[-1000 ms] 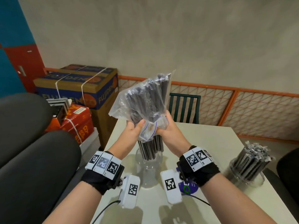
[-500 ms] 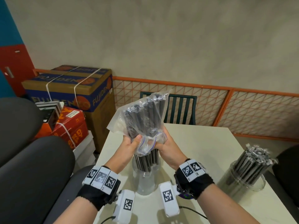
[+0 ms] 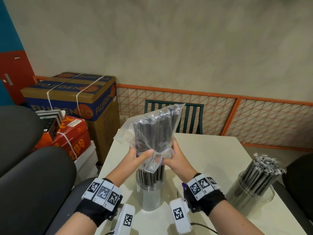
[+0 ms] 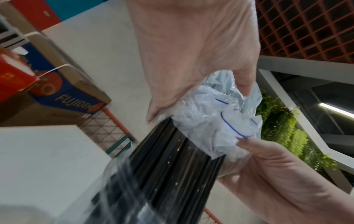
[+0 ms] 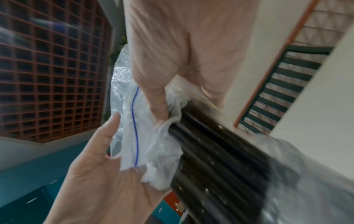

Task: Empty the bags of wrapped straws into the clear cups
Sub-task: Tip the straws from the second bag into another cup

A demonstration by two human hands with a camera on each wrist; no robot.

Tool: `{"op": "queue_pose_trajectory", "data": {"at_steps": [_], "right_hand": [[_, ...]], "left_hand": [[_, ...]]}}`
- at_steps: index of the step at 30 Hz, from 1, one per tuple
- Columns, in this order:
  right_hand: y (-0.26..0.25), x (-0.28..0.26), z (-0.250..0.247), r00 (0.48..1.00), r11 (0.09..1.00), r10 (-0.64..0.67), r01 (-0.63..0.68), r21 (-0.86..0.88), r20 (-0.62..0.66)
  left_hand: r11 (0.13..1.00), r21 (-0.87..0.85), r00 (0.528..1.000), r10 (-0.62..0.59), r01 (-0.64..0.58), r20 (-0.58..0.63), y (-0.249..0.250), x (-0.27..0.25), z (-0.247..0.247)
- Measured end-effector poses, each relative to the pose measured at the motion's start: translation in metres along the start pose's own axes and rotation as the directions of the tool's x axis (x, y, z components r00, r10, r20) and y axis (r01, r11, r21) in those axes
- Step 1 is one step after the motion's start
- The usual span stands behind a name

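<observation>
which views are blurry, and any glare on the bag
Head view: sharp, with soft highlights on the bag. Left wrist view: cup smeared by motion blur. Right wrist view: blurred throughout, straws streaked, white specks of glare.

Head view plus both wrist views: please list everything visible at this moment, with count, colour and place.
bag of straws: one, clear plastic with a blue zip line, mouth down over the middle cup, held by both hands
straws: many, black, sliding from the bag into the middle cup
middle cup: one, clear, on the table between the wrists
filled cup: one, clear, packed with straws, table's right side
table: one, cream
chair: one, dark green, behind the table
cardboard boxes: several, brown-blue and orange, left
left hand: grips the bag's neck
right hand: grips the bag's neck
</observation>
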State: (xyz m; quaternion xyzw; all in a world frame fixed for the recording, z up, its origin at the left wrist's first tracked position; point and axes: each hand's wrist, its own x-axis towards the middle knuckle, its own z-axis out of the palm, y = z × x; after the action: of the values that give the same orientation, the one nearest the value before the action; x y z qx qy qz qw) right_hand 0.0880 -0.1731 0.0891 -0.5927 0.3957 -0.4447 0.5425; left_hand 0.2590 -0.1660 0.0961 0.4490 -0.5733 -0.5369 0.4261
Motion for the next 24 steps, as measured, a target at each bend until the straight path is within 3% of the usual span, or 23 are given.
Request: {"op": "queue_pose_trajectory", "data": {"at_steps": [4, 8, 13, 20, 24], "right_hand": [[-0.013, -0.003, -0.007, 0.999, 0.997, 0.028, -0.024, -0.078, 0.044], [-0.017, -0.013, -0.016, 1.000, 0.989, 0.005, -0.006, -0.146, -0.006], [-0.029, -0.019, -0.018, 0.999, 0.980, -0.016, 0.024, -0.200, 0.043], [-0.039, -0.027, -0.016, 0.998, 0.985, -0.057, 0.062, -0.160, 0.035], [-0.038, -0.026, -0.010, 0.999, 0.975, -0.043, 0.042, -0.217, -0.002]], "left_hand": [[0.995, 0.096, 0.999, 0.008, -0.004, -0.045, 0.011, 0.002, -0.002], [0.982, 0.188, 0.995, 0.023, -0.004, -0.100, 0.024, -0.009, -0.008], [0.968, 0.248, 0.996, 0.059, -0.041, -0.066, 0.034, -0.018, -0.010], [0.959, 0.271, 0.987, 0.116, -0.082, -0.113, 0.043, -0.027, -0.007], [0.970, 0.240, 0.997, 0.051, -0.034, -0.064, 0.041, -0.023, -0.005]]}}
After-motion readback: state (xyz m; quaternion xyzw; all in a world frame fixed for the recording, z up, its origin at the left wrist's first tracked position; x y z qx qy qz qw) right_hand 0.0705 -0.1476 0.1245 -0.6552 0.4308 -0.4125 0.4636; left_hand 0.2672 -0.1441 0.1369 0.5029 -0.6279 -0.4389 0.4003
